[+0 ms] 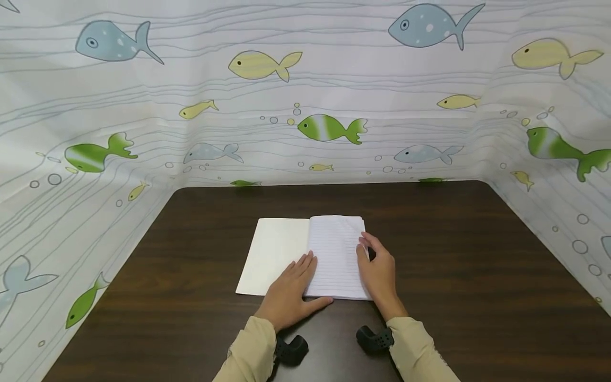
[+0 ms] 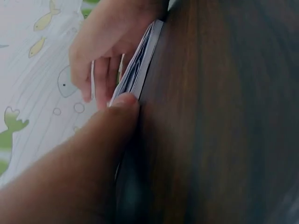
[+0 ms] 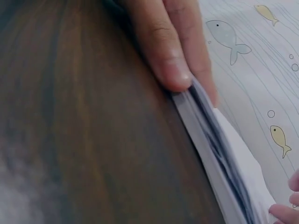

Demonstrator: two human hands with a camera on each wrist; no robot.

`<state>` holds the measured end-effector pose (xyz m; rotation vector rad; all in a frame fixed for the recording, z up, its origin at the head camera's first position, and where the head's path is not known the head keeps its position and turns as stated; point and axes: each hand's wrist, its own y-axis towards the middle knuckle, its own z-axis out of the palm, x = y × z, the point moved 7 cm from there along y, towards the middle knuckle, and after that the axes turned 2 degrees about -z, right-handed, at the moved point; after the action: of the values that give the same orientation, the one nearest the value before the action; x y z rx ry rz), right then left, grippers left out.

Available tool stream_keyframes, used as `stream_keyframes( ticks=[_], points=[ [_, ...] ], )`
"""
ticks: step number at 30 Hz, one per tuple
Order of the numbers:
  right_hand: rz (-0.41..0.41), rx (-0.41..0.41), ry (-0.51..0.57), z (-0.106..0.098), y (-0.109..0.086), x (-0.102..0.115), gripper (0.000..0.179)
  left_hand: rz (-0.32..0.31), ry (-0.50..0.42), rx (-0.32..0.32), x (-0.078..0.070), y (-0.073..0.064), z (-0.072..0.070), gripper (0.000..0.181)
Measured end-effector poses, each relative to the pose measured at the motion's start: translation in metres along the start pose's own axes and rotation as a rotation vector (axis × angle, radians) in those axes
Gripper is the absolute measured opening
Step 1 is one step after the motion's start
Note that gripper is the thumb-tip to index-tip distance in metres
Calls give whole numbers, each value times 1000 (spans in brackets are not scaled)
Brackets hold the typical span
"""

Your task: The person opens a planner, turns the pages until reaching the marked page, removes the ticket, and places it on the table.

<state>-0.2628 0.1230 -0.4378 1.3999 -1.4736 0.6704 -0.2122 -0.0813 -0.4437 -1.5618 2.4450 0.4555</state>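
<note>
**White paper, dark wood: open notebook (image 1: 334, 241) mid-table, L hand (image 1: 287, 292) flat on it, R hand (image 1: 378, 268) at edge**

Far L: white backdrop (image 1: 157, 124) w/ fish prints (blue, yellow, green) & thin wavy lines; runs behind the dark brown wood-grain table (image 1: 143, 297) and along both sides.

Next, L sleeve (image 1: 248, 350), beige, coming in from the bottom edge. Notebook lies open abt. mid-table, in front of the person. Its L leaf (image 1: 272, 249) is plain, off-white, no lines. L hand sits over the lower part of the centre fold: fingers straight & together, pointing up the pg, thumb spread out along the bottom edge. L wrist view: thumb tip touches the pg edges there. Black wrist unit (image 1: 292, 351) just R of that sleeve, by the wrist.

R of the fold: ruled leaf (image 1: 334, 270), white w/ lines, on top of a pg stack whose layered edge shows in both wrist views.

Then 2nd black unit (image 1: 374, 339), inner side of the R wrist. R hand, well apart from L, is at the notebook's R edge, fingers bent; R wrist view has the thumb touching the stack edge. Can't tell if any pgs are pinched. R sleeve (image 1: 422, 350), also beige, below.
</note>
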Motion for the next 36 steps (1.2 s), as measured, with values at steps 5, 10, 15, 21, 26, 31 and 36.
stream_keyframes(
  ticks=[5,10,15,21,26,31,36],
  points=[
    [-19,96,-133,8,-1,1,57,-30,-43,-26,-2,-1,0,94],
    [-72,216,-265,17,-2,2,74,-29,-41,-62,-5,-2,1,94],
    [-92,270,-316,21,-3,3,81,-25,-62,-85,-4,-2,0,99],
    [-110,347,-335,27,-5,4,80,-42,-102,-79,-1,-3,-2,102],
    [-243,381,-324,31,-7,16,68,-36,-121,-103,0,-1,-7,104],
    [-346,354,-346,27,-4,19,57,-36,-156,-120,2,1,-9,104],
    [-279,355,-346,19,13,1,61,-33,-153,-108,2,-2,-5,103]
  ],
)
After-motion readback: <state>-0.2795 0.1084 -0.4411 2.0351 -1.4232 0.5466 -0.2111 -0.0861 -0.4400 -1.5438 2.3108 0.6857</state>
